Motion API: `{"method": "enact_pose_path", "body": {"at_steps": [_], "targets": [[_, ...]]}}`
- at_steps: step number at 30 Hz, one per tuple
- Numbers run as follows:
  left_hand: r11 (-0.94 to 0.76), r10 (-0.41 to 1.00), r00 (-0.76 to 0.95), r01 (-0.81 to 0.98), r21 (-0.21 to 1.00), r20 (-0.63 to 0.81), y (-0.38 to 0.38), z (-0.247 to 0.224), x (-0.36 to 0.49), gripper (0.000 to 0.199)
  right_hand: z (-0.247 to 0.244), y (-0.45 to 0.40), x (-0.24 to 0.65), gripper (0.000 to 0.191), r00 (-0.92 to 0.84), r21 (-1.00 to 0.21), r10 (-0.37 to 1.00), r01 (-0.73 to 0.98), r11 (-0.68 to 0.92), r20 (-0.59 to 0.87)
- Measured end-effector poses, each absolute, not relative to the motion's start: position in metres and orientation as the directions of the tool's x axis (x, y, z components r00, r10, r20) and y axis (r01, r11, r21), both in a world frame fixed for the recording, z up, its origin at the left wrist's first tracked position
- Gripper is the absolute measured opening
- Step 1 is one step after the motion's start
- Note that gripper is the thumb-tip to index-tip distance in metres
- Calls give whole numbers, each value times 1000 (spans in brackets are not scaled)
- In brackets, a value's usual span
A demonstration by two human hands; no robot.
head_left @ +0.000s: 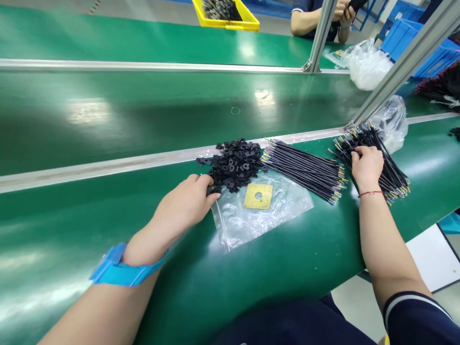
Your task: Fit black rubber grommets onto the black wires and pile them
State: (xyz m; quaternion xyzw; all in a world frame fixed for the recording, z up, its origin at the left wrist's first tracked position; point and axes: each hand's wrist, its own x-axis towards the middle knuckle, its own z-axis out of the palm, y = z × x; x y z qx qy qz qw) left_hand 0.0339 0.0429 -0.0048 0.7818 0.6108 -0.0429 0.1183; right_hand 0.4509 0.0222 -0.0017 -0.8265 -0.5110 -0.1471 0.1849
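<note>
At the left edge of a pile of small black plastic clips (237, 162), each with a hole, my left hand (190, 199) has thumb and fingers curled around a small black clip (212, 190). My right hand (367, 166) rests on the right-hand bunch of short black cables (386, 163), its fingertips pinched at the cables near their coloured wire ends. Which cable it grips is partly hidden by the fingers. Between my hands lies a second, neater bunch of black cables (304, 170). A yellow square card (258, 196) with a round hole lies on a clear plastic bag (287, 201).
A metal rail (151, 163) runs behind the piles, with a slanting metal post (398, 67) at right. Crumpled plastic bags (391, 122) lie beside it. Beyond are a yellow bin (247, 21), blue crates (404, 40) and another person's hands (343, 14).
</note>
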Motion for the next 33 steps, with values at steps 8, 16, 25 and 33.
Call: {"method": "enact_pose_path", "body": {"at_steps": [8, 16, 25, 33], "targets": [[-280, 945, 300, 947, 155, -127, 45, -3, 33, 18, -3, 16, 379, 19, -42, -197, 894, 970, 143, 445], [-404, 875, 479, 802, 439, -72, 41, -2, 40, 11, -15, 44, 293, 17, -318, 68, 931, 948, 310, 180], [-633, 714, 689, 711, 307, -124, 28, -4, 54, 16, -1, 14, 301, 18, -438, -288, 874, 826, 484, 211], [-584, 740, 667, 701, 409, -87, 26, -11, 56, 17, -23, -19, 291, 25, -520, -25, 854, 854, 520, 14]]}}
